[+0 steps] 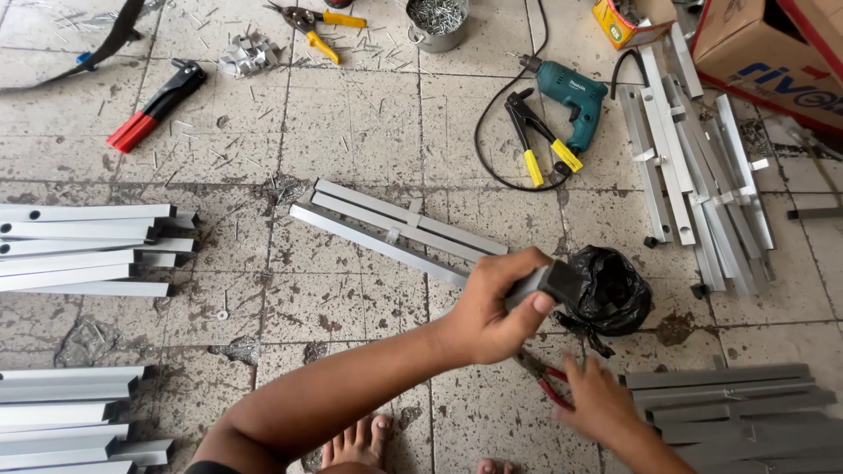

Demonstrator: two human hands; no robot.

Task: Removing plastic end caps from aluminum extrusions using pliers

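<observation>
At nine o'clock a stack of grey aluminium channel pieces point(88, 250) lies on the stained tiled floor point(351, 132), with a second stack of the same grey channels point(70, 417) at seven o'clock. Up at ten o'clock a red-and-black hand riveter point(158, 105) rests beside a small heap of bent metal brackets point(248, 54). At twelve o'clock sit yellow-handled tin snips point(318, 26) and a steel pot of rivets point(436, 22).

In the middle, a riveted frame of long grey aluminium strips point(395, 233) runs diagonally toward your left hand point(492, 320). Your left arm comes in from six o'clock, and its fingers point(527, 263) are closed around the end of a grey rectangular metal tube point(549, 283), thumb pressed on its side. The tube end touches a crumpled black plastic bag point(610, 294) just to its right.

Below, at five o'clock, your right hand point(601, 404) reaches down to red-handled pliers point(544, 377) on the floor; its fingers touch the handles, but I cannot tell whether they have closed on them.

At one o'clock a teal corded electric drill point(571, 96) lies next to black pliers with yellow grips point(536, 140). At two o'clock a pile of assembled grey aluminium frames point(702, 175) lies below a brown cardboard box point(764, 53). At four o'clock more grey channel pieces point(738, 412) are stacked.
</observation>
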